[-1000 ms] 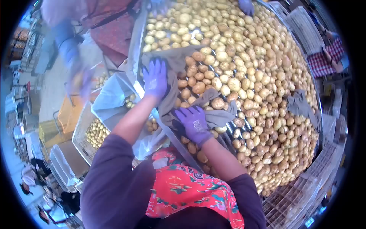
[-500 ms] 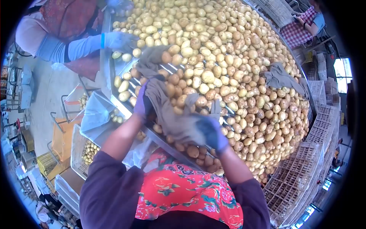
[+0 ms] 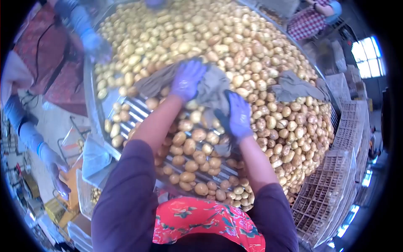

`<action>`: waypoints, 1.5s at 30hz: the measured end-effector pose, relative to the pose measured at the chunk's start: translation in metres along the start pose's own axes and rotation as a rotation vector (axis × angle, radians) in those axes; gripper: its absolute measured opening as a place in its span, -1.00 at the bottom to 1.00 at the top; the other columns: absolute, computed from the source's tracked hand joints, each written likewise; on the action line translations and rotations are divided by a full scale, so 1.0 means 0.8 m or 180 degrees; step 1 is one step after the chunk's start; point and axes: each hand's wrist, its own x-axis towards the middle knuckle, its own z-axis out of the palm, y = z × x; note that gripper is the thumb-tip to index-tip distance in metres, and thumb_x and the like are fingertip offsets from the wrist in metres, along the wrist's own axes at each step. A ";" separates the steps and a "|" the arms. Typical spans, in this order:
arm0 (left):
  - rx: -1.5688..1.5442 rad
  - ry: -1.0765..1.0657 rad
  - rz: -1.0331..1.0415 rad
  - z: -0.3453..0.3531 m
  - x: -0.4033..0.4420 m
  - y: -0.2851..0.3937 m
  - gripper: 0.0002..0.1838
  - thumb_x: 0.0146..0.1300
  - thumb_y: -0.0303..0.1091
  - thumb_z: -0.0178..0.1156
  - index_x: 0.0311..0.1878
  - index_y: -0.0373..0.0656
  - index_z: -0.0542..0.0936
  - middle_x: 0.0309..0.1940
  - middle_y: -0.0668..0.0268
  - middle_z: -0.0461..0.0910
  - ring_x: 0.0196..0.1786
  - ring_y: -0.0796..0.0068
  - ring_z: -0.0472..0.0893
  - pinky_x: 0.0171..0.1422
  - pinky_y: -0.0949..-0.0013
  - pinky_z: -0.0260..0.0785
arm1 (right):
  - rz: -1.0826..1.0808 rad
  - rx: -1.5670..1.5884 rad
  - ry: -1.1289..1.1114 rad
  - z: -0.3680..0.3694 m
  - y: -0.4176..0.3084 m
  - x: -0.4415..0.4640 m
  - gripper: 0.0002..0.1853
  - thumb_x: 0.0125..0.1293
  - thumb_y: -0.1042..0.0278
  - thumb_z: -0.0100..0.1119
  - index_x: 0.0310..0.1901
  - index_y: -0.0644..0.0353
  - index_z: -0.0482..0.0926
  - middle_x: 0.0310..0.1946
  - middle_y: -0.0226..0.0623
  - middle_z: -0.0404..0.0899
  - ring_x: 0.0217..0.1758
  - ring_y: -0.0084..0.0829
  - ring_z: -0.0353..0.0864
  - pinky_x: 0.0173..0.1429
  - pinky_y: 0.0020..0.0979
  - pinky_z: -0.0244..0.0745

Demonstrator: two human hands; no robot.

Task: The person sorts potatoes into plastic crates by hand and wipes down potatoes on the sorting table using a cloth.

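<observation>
Both hands wear purple gloves with dark palms. My left hand [image 3: 189, 80] lies with its fingers extended on a grey-brown cloth [image 3: 213, 86] that is spread over the potatoes [image 3: 247, 54]. To the right of it, my right hand [image 3: 238, 115] touches the cloth's right end, its thumb apart from the fingers. Loose potatoes lie below and between my forearms on a slatted metal surface [image 3: 136, 110]. A second grey cloth [image 3: 296, 87] rests on the heap farther right.
A co-worker's gloved hand [image 3: 95, 46] is at the table's upper left; another gloved hand [image 3: 54, 166] hangs lower left. Stacked plastic crates [image 3: 323, 189] stand at the lower right. A person in a checked apron [image 3: 306, 23] is at the upper right.
My hands and the cloth have moved up and away from the near edge, onto the heap. Potatoes now lie below my hands. The view has shifted, and the co-worker's arms have moved.
</observation>
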 end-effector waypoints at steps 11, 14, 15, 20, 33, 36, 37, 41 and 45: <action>-0.0292 -0.0735 0.0045 -0.047 -0.184 0.017 -0.39 0.19 -0.47 -0.05 0.37 0.04 0.33 0.44 0.23 0.20 0.50 0.14 0.12 0.51 -0.17 -0.17 | -0.0647 -0.0391 0.0217 0.033 -0.004 -0.105 -0.41 0.21 0.13 0.14 0.32 -0.10 0.36 0.30 -0.29 0.37 0.44 -0.18 0.21 0.38 0.09 0.09; -0.0150 -0.0620 -0.0514 -0.022 -0.128 0.006 -0.34 0.17 -0.43 0.00 0.41 0.05 0.26 0.42 0.24 0.22 0.49 0.17 0.14 0.51 -0.18 -0.14 | -0.0445 -0.0521 0.0294 0.027 -0.014 -0.046 -0.47 0.28 0.12 0.11 0.30 -0.08 0.38 0.26 -0.24 0.40 0.40 -0.19 0.27 0.36 -0.06 0.19; -0.0275 -0.0601 -0.0670 -0.038 -0.105 0.014 -0.32 0.16 -0.39 0.05 0.42 0.05 0.26 0.40 0.20 0.25 0.49 0.14 0.14 0.51 -0.20 -0.18 | -0.0278 -0.0157 0.0341 -0.003 -0.031 -0.025 -0.50 0.33 0.12 0.08 0.29 -0.04 0.38 0.24 -0.19 0.42 0.36 -0.19 0.33 0.32 -0.15 0.27; -0.1724 0.0168 -0.0651 -0.013 -0.167 0.039 -0.35 0.14 -0.33 0.12 0.37 -0.06 0.31 0.39 0.10 0.25 0.47 0.06 0.15 0.50 -0.13 -0.14 | 0.1632 0.3251 -0.0271 -0.068 -0.064 -0.025 -0.54 0.39 0.15 0.02 0.25 0.18 0.36 0.03 0.05 0.53 0.02 -0.07 0.58 0.01 -0.24 0.48; -0.0322 -0.0495 -0.0622 -0.035 -0.206 0.067 -0.44 0.26 -0.43 -0.17 0.37 -0.16 0.28 0.40 0.05 0.22 0.47 0.01 0.16 0.53 -0.09 -0.17 | -0.0671 0.0132 0.0310 0.029 -0.071 -0.159 -0.46 0.20 0.32 0.07 0.26 0.16 0.38 0.24 -0.04 0.38 0.27 -0.09 0.37 0.30 -0.06 0.26; -0.0138 -0.0274 -0.0822 -0.036 -0.222 0.092 -0.46 0.23 -0.47 -0.14 0.33 -0.17 0.34 0.35 0.07 0.30 0.44 0.03 0.20 0.51 -0.06 -0.11 | -0.0289 0.0372 -0.0349 0.043 -0.067 -0.141 -0.46 0.22 0.31 0.07 0.26 0.16 0.36 0.22 -0.02 0.40 0.23 -0.09 0.40 0.26 -0.12 0.32; -0.0069 -0.0428 -0.0585 -0.046 -0.248 0.104 -0.47 0.23 -0.46 -0.14 0.32 -0.17 0.34 0.33 0.05 0.32 0.42 0.00 0.22 0.50 -0.06 -0.09 | -0.0443 0.0260 -0.0289 0.043 -0.059 -0.162 -0.46 0.22 0.30 0.08 0.26 0.18 0.36 0.21 -0.02 0.41 0.22 -0.08 0.41 0.24 -0.14 0.34; -0.0378 -0.0566 0.0006 -0.085 -0.348 0.141 -0.48 0.21 -0.45 -0.04 0.29 -0.13 0.41 0.31 0.06 0.34 0.40 0.02 0.27 0.49 -0.09 -0.07 | -0.0460 0.0487 -0.0737 -0.013 -0.042 -0.269 -0.42 0.18 0.27 0.17 0.25 0.22 0.35 0.18 -0.02 0.43 0.22 -0.07 0.41 0.25 -0.16 0.34; -0.0612 -0.0838 -0.0133 -0.103 -0.305 0.145 -0.43 0.14 -0.43 0.03 0.30 -0.11 0.39 0.25 0.08 0.43 0.36 0.08 0.35 0.47 -0.13 -0.08 | -0.0228 0.0910 -0.0790 -0.042 -0.050 -0.283 -0.39 0.17 0.25 0.27 0.27 0.16 0.35 0.18 -0.03 0.41 0.24 -0.02 0.40 0.26 -0.20 0.36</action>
